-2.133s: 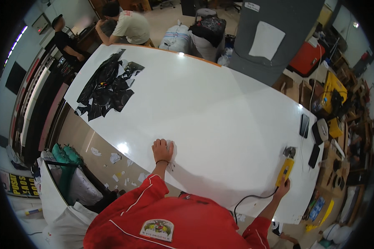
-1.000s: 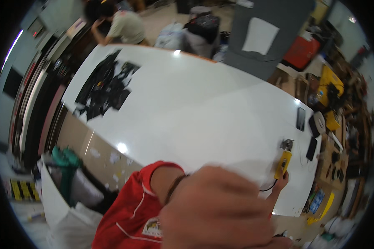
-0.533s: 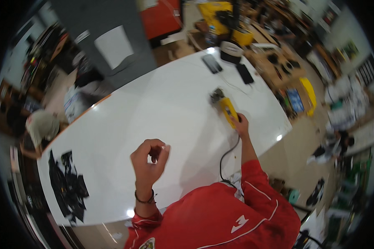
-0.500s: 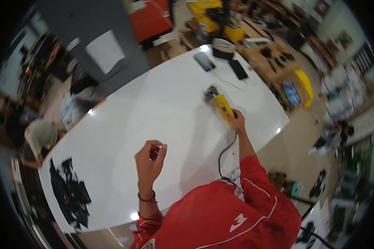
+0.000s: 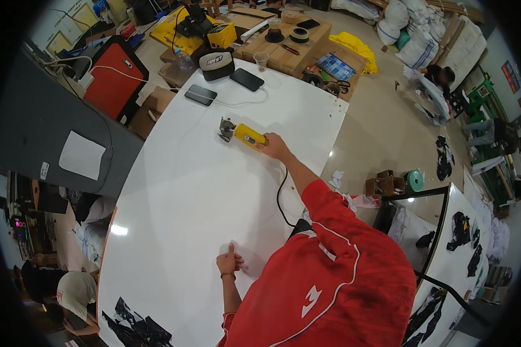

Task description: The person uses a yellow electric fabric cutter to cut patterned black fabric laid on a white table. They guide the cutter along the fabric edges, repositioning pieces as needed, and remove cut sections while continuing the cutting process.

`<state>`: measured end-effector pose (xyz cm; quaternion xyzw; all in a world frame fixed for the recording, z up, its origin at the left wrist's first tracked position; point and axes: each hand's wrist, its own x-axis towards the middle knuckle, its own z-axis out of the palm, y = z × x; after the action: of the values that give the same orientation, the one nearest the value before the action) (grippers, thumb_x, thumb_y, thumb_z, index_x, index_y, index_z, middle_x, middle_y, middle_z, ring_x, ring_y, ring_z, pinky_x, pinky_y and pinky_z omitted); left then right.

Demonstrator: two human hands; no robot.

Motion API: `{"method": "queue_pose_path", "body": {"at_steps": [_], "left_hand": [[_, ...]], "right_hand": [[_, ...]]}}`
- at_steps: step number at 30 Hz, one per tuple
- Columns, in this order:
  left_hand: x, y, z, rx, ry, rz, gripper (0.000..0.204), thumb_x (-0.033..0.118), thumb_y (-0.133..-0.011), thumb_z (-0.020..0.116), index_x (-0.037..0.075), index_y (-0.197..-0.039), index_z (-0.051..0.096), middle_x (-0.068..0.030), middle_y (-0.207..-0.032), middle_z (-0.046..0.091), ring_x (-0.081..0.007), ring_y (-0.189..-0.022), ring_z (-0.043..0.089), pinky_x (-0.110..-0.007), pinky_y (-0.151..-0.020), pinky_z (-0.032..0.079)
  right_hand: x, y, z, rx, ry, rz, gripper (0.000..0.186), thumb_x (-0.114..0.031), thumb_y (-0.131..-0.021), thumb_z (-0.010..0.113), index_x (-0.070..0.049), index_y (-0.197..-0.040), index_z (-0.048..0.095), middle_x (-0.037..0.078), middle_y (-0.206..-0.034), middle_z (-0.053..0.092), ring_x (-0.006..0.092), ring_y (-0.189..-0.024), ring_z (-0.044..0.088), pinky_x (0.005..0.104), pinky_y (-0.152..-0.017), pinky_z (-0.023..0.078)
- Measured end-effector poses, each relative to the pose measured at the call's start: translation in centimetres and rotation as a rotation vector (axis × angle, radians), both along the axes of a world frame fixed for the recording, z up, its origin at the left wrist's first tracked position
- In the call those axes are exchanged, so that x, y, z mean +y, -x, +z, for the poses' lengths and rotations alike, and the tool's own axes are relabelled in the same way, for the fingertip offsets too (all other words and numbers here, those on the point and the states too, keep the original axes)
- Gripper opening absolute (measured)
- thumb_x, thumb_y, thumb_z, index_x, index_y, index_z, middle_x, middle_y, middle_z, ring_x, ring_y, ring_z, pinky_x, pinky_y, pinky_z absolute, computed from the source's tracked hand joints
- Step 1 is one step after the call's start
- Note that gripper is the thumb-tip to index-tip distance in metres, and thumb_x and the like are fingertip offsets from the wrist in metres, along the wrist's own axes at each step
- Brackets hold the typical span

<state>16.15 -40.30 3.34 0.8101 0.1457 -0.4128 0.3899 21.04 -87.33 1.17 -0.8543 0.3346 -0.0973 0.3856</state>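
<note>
The yellow cutter (image 5: 244, 134) lies on the white table (image 5: 179, 196), toward its far end, with the right hand (image 5: 274, 147) wrapped around its rear handle. Its black cord (image 5: 281, 199) trails back toward the person. The left hand (image 5: 230, 263) rests on the table near its near edge, fingers curled, holding nothing. Beyond the cutter lie 2 phones (image 5: 201, 95).
</note>
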Motion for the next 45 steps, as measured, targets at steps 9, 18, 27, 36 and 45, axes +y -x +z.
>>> {"method": "queue_pose_path", "body": {"at_steps": [9,18,27,36,45], "left_hand": [[-0.4,-1.0,-0.6,0.109,-0.018,0.050,0.083,0.073,-0.096,0.059,-0.006,-0.075,0.073,-0.0158,-0.063,0.071,-0.0230,-0.045,0.067,-0.032,-0.042,0.052],[-0.6,-0.9,-1.0,0.094,-0.123,0.161,0.090,0.079,-0.092,0.058,-0.007,-0.070,0.072,-0.0177,-0.063,0.071,-0.0237,-0.045,0.067,-0.034,-0.042,0.052],[-1.9,-0.5,-3.4,0.036,-0.241,0.620,0.103,0.090,-0.083,0.057,-0.011,-0.064,0.064,-0.0194,-0.055,0.063,-0.0277,-0.039,0.060,-0.036,-0.037,0.051],[-4.3,0.1,-2.5,-0.113,-0.361,0.815,0.096,0.084,-0.076,0.074,-0.010,-0.064,0.062,-0.0176,-0.053,0.059,-0.0266,-0.039,0.057,-0.037,-0.036,0.049],[-4.7,0.7,-3.5,-0.133,-0.484,1.036,0.086,0.077,-0.071,0.084,-0.003,-0.057,0.056,-0.0121,-0.049,0.056,-0.0230,-0.036,0.053,-0.036,-0.033,0.041]], "right_hand": [[-6.6,7.4,-0.7,-0.086,0.046,-0.164,0.066,-0.050,-0.084,0.081,0.004,-0.120,0.073,0.025,-0.115,0.074,0.0388,-0.108,0.070,0.0431,-0.095,0.055],[-18.4,11.8,-0.7,-0.026,0.197,-0.274,0.059,-0.049,-0.089,0.077,0.002,-0.118,0.072,0.023,-0.108,0.074,0.0385,-0.102,0.071,0.0450,-0.090,0.055],[-24.8,12.6,1.7,0.167,-0.092,-0.122,0.065,-0.056,-0.086,0.080,-0.001,-0.120,0.072,0.020,-0.094,0.074,0.0319,-0.086,0.073,0.0429,-0.079,0.057],[-40.8,-3.0,6.8,-0.237,0.006,-0.214,0.056,-0.047,-0.087,0.084,-0.001,-0.116,0.073,0.009,-0.080,0.068,0.0196,-0.074,0.064,0.0351,-0.071,0.052],[-50.2,-22.5,7.5,-0.389,0.165,-0.332,0.095,-0.047,-0.068,0.096,0.006,-0.137,0.057,0.021,-0.119,0.068,0.0305,-0.106,0.068,0.0402,-0.090,0.054]]}}
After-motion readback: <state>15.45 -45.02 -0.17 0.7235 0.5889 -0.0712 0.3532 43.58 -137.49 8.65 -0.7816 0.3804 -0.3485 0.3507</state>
